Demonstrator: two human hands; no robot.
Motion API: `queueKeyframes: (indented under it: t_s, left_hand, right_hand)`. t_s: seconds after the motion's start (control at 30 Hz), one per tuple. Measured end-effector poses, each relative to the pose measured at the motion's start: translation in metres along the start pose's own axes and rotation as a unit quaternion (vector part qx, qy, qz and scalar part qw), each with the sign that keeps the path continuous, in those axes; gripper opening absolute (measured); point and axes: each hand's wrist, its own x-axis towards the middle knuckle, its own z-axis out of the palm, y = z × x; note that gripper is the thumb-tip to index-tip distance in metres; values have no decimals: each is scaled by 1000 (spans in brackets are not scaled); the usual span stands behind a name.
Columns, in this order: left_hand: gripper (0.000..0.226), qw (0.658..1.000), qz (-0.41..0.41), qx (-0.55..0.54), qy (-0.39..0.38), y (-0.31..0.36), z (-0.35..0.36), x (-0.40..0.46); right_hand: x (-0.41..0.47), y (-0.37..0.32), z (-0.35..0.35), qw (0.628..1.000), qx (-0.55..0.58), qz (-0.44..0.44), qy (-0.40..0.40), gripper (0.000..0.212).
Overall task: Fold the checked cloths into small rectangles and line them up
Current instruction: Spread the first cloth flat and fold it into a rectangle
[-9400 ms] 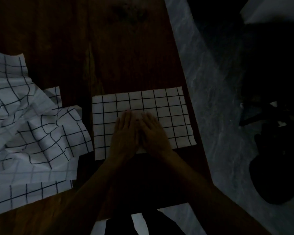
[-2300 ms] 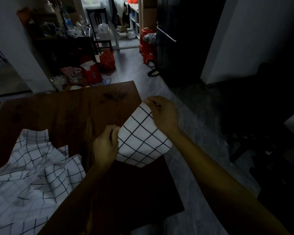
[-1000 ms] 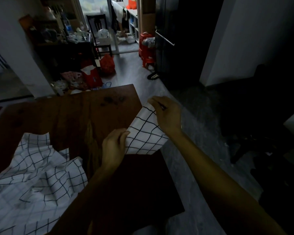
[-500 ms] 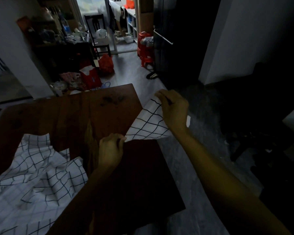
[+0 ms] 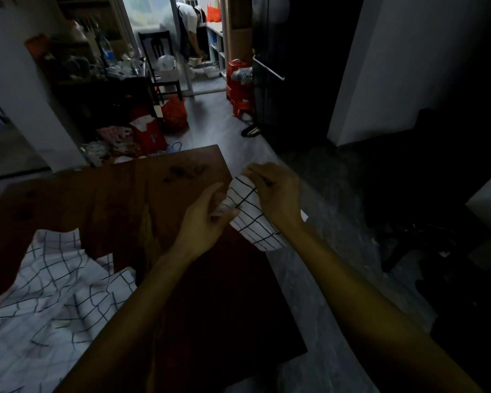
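Observation:
I hold a folded white cloth with a black check (image 5: 251, 219) in the air above the right edge of the dark wooden table (image 5: 125, 199). My right hand (image 5: 275, 191) pinches its upper corner. My left hand (image 5: 206, 219) grips its left edge, close beside the right hand. The cloth hangs down between them, bunched and partly hidden by my fingers. A heap of crumpled checked cloths (image 5: 46, 302) lies on the near left of the table.
Grey floor (image 5: 318, 251) runs along the table's right edge. A dark cabinet (image 5: 284, 69) and a white wall stand at the back right. Red bags and clutter (image 5: 153, 129) lie beyond the table's far edge. A person bends over in the far doorway (image 5: 189, 26).
My hands have drawn together, the left rising toward the right. The cloth, spread between them before, now hangs narrower and bunched.

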Motion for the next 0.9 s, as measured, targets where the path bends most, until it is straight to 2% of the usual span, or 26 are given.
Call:
queueKeyframes:
  t_s: [0.1,0.23,0.3,0.37,0.43,0.63,0.7,0.8,0.87,0.9]
  left_hand:
    - [40,999,22,39,9,-3,0,4]
    - [32,994,63,83,18,-11,2,10]
    - [32,998,45,50,-3,-9,2,11]
    - [33,999,-8,-5,-47,-5,0,11]
    - [33,997,-34,0,-72,-5,1,10]
    - [20,999,-44,18,-2,-7,6,10]
    - [15,998,-47,24,21,-7,4,13]
    - [18,999,2,28,41,-6,0,17]
    - [36,999,13,3,33,-4,-1,18]
    - [42,1000,12,-7,26,-1,-1,18]
  right_hand:
    - [1,-1,-3,1000,-4,-15,-1,18]
    - [-2,2,-6,997,74,20,-21,18]
    - [-4,4,-8,994,98,32,-28,19]
    - [-5,3,-9,992,116,50,-27,18]
    - [-4,1,-10,987,139,73,-26,19]
    - [-7,-7,-14,989,134,69,-12,16]
    - [-7,-17,-19,985,143,94,-32,6]
    - [-6,-27,-29,964,152,173,-130,39]
    - [-9,-30,-33,945,161,222,-181,48]
    - [-10,-29,-32,944,156,232,-173,48]
